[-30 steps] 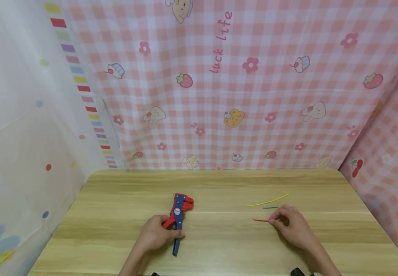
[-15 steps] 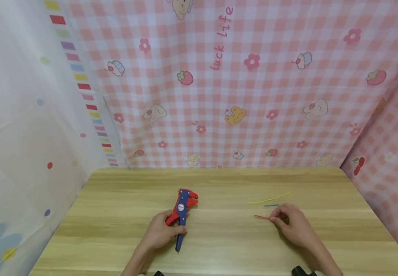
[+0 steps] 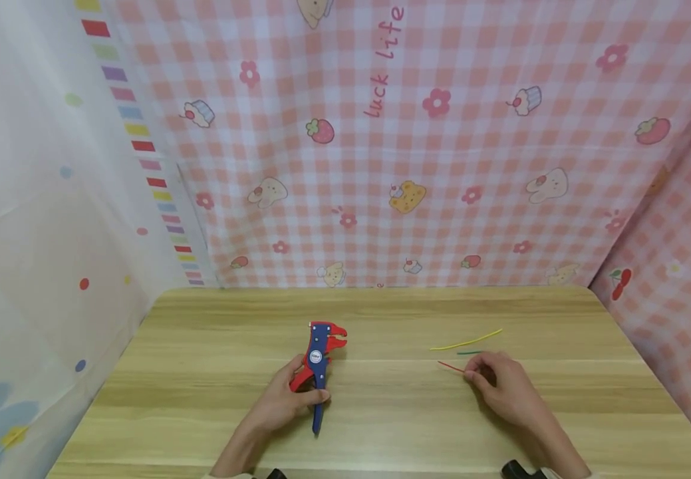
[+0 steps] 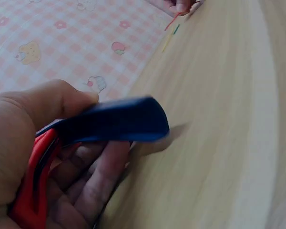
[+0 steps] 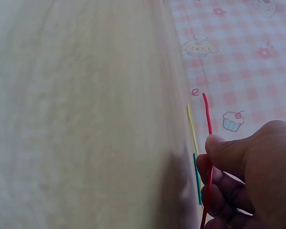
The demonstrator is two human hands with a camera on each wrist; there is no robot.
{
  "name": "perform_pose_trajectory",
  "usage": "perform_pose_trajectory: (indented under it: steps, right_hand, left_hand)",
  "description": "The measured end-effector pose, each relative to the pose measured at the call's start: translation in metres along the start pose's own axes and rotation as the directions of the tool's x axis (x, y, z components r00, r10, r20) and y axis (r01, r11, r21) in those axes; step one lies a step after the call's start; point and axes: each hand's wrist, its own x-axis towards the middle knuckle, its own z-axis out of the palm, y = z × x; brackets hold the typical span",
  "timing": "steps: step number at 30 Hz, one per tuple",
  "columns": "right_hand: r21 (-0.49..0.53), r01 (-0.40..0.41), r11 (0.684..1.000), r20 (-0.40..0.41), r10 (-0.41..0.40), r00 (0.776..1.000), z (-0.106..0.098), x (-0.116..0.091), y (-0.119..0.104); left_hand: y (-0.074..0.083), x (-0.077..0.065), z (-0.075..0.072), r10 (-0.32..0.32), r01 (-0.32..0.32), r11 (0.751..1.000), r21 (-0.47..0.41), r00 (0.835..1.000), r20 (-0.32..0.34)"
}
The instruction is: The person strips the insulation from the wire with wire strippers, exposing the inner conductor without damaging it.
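Note:
My left hand (image 3: 279,399) grips a wire stripper (image 3: 317,356) with a blue body and red jaws. Its jaws point up and to the right in the head view, and its handles run through the hand. In the left wrist view the blue handle (image 4: 119,121) lies between thumb and fingers. My right hand (image 3: 503,386) pinches a thin red wire (image 5: 208,114) between thumb and fingertips; one end juts forward beyond them. Just past this hand, a short green wire (image 5: 197,179) and a longer yellow wire (image 3: 466,340) lie on the table.
The light wood-grain table (image 3: 393,419) ends at a pink checked cloth (image 3: 369,166) hanging behind it. More cloth hangs at both sides: a white, dotted one (image 3: 40,253) on the left, a cherry-printed one (image 3: 674,319) on the right.
The left hand has carried the wire stripper slightly right and away from me. The red wire's free end has tilted upward in the right hand. The yellow and green wires stay put.

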Motion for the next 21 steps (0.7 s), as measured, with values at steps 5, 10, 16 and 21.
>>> perform_pose_trajectory:
  steps: [5,10,16,21]
  right_hand:
    - [0.027,0.001,1.000,-0.015,-0.001,1.000,-0.001,-0.001,-0.005]
    - [0.099,0.032,0.995,-0.035,-0.029,0.999,0.000,-0.001,-0.009]
    - [0.229,0.015,0.973,0.003,-0.016,1.000,0.003,-0.001,-0.017]
    - [0.277,-0.046,0.960,0.053,0.033,0.998,0.004,0.000,-0.024]
  left_hand:
    - [-0.004,0.001,0.007,0.045,-0.032,0.992,-0.121,0.994,0.099]
    - [-0.006,0.001,0.016,0.072,0.022,0.930,-0.368,0.968,0.242]
    - [-0.008,0.001,0.024,0.114,0.077,0.866,-0.494,0.932,0.345]
    - [-0.009,0.004,0.028,0.102,0.088,0.868,-0.489,0.932,0.348]
